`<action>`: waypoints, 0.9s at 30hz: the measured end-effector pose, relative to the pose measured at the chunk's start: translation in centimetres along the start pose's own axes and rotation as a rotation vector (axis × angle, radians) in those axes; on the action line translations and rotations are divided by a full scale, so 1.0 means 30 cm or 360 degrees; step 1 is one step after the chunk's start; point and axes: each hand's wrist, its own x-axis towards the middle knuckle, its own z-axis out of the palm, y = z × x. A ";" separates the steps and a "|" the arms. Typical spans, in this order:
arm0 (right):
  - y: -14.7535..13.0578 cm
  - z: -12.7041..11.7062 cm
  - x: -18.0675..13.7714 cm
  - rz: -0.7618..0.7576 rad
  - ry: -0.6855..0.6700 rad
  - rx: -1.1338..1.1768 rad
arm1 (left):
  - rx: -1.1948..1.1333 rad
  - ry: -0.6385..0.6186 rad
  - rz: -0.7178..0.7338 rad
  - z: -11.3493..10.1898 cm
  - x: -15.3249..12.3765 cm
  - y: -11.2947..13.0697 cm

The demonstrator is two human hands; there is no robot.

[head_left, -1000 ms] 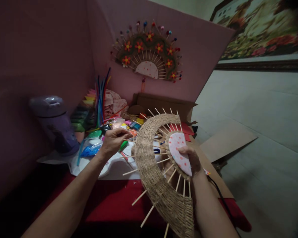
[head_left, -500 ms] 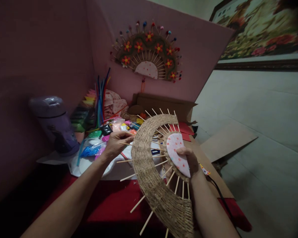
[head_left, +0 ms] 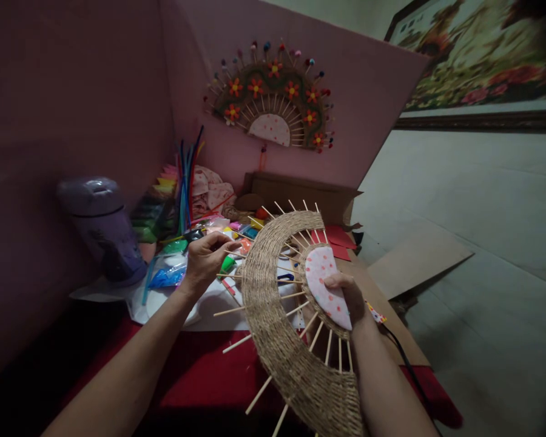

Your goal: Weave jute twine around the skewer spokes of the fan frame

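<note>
A half-ring wall hanging of woven jute rope (head_left: 266, 303) is held upright and tilted in front of me, with thin wooden sticks (head_left: 237, 343) radiating through it. Its half-round centre of white fabric with red dots (head_left: 323, 276) is gripped by my right hand (head_left: 352, 297), thumb on the front and the other fingers behind. My left hand (head_left: 207, 261) is at the outer left edge, thumb and fingertips pinched at the end of one stick. Part of that stick's tip is hidden by the fingers.
A finished-looking flowered fan (head_left: 273, 82) hangs on the pink panel (head_left: 346, 73). On the table lie bright clay packets (head_left: 167, 276), pipe cleaners (head_left: 186, 182), a purple bottle (head_left: 102, 233), cardboard (head_left: 300, 191) and red sheets (head_left: 339, 240). Red cloth (head_left: 200, 370) covers the front.
The jute piece has turned slightly, its lower end shifting right and its upper sticks moving left. My left hand has risen slightly along the outer sticks. My right hand keeps its grip.
</note>
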 end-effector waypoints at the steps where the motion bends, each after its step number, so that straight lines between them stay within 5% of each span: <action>1: 0.001 0.000 0.000 0.0016 -0.0003 0.0015 | 0.0050 0.0005 0.0068 -0.004 0.000 0.000; 9: 0.006 -0.020 0.002 0.0149 -0.0062 0.0037 | 0.0265 0.0024 0.0460 -0.023 0.020 0.008; 15: 0.009 -0.034 0.002 0.0195 -0.0130 -0.0018 | 0.0233 -0.0053 0.0489 -0.048 0.044 0.000; 27: 0.044 -0.028 -0.001 0.0147 -0.0148 0.0091 | -0.0343 -0.0182 -0.0352 0.017 0.006 -0.001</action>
